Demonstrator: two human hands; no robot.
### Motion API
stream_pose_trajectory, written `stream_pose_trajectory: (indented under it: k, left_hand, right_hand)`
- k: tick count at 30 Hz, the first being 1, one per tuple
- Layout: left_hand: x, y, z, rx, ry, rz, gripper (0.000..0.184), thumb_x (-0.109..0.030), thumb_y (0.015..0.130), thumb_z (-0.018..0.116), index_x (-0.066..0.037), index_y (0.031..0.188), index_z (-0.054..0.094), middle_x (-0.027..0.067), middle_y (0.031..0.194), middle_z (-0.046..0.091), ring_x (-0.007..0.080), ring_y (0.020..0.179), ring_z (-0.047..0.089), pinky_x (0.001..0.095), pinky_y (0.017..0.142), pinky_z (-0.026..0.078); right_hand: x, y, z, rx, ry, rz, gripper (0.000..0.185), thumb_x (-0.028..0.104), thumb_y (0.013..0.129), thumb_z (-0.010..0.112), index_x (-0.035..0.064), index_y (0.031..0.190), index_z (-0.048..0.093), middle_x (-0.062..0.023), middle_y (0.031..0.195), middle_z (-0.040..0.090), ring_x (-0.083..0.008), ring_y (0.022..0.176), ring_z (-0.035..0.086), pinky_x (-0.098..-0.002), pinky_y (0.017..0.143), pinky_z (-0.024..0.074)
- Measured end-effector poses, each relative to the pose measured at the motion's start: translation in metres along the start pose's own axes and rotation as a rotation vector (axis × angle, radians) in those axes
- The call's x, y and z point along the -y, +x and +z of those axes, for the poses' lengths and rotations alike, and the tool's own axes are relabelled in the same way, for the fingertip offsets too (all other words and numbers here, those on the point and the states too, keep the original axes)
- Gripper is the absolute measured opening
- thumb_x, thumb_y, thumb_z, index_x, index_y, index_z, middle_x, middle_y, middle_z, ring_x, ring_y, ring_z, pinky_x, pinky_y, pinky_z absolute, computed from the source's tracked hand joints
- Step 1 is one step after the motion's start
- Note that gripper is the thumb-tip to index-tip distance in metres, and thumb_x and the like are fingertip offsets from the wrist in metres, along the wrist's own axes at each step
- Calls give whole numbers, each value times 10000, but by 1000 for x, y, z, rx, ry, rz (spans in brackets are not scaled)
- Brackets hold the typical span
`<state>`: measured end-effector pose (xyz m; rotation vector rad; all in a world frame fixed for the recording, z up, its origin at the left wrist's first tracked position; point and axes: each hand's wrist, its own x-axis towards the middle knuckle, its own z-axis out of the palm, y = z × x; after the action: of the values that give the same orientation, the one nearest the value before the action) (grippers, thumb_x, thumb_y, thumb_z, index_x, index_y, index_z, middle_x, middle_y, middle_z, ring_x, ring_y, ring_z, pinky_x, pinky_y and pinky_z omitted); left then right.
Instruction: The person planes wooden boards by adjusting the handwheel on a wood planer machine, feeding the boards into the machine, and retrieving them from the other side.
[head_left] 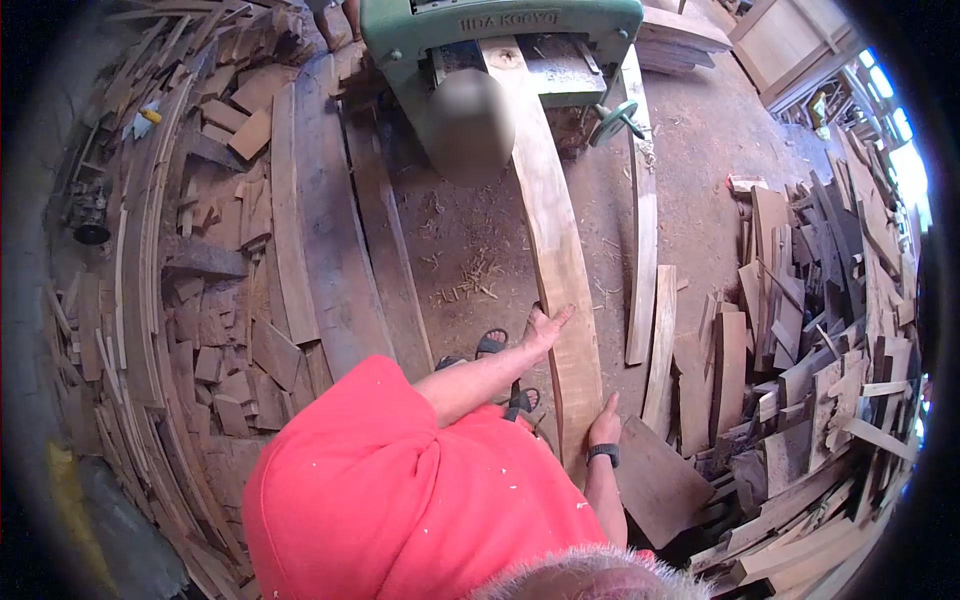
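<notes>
A long pale wooden board (560, 240) runs from the green planer (500, 20) towards my body, its far end on the machine's bed under the head. My left hand (548, 328) is closed on the board's left edge, thumb on top and the other fingers hidden beneath. Nearer to me, my right hand (606, 425), with a dark wristwatch, grips the right edge close to the near end. Its fingers are mostly hidden below the wood.
Wood offcuts (240, 340) lie heaped at left; more pieces (790, 320) lean at right. Long planks (330, 220) lie left of the board. A handwheel (615, 122) sticks out from the planer. Shavings (475, 275) litter the floor. A blurred patch covers part of the machine.
</notes>
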<state>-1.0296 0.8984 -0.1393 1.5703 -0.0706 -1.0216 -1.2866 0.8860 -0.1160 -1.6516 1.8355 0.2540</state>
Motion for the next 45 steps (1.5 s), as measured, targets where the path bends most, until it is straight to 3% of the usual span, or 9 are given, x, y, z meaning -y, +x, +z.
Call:
stream_pose_trajectory:
  k: [3,7,11,16,19,21,26,34,45]
  left_hand:
    - [4,-6,-3,5,109,25,643,-457,780,777,44,1137,591,161,1039,687,232,967,657,369,842,519]
    - [8,-8,-7,39,180,76,647,-446,778,776,55,1141,586,173,1043,684,241,979,660,376,852,520]
    - [34,7,-13,7,242,89,649,-432,780,773,60,1158,586,182,1048,680,256,978,660,375,859,524]
    - [16,-12,-19,89,153,26,623,-421,798,760,46,1172,592,164,1065,675,234,948,668,355,789,556]
    - [17,-14,-21,237,120,-49,608,-416,815,746,43,1178,583,146,1078,670,216,920,672,340,744,569]
    - [12,-20,-18,201,150,-119,567,-377,842,742,42,1178,561,120,1059,663,216,905,654,360,775,550]
    - [-3,-27,-16,197,185,-115,577,-393,841,740,37,1181,560,120,1059,664,219,906,658,367,770,551]
    - [2,-26,-17,178,153,-163,561,-399,836,742,7,1189,585,111,1050,675,209,884,672,382,730,570]
    - [21,-21,-20,238,131,-202,632,-446,864,705,16,1249,511,121,1092,653,235,931,662,402,815,554]
  right_hand:
    - [17,-7,-10,26,127,-76,906,628,979,149,-107,942,676,-366,999,617,-492,1036,577,-536,894,424]
    - [-7,14,-4,213,670,-220,596,473,996,440,-75,1115,640,-221,1090,677,-272,1057,624,-396,898,460]
    - [-51,10,-28,291,536,-325,491,420,969,542,-39,1116,639,-91,1022,632,-146,951,536,-303,871,427]
    - [-154,-21,-44,390,357,-122,459,445,923,593,72,684,475,31,679,433,-96,673,395,-302,581,355]
    - [-213,-39,-42,368,288,-100,417,438,925,591,51,772,610,20,707,507,-106,682,439,-301,610,390]
    - [-276,-27,-7,434,314,-39,531,483,943,533,-12,1057,686,-104,936,691,-184,857,607,-354,747,464]
    - [-197,-70,-31,365,355,-57,617,479,970,468,-79,1187,614,-223,1158,663,-250,1119,609,-348,960,440]
    - [-193,-56,-3,166,90,-293,659,541,965,398,-54,993,680,-323,964,638,-450,974,622,-493,832,458]
    - [-152,-52,-3,127,62,-225,654,506,993,349,-43,898,691,-309,924,634,-486,934,595,-547,816,437]
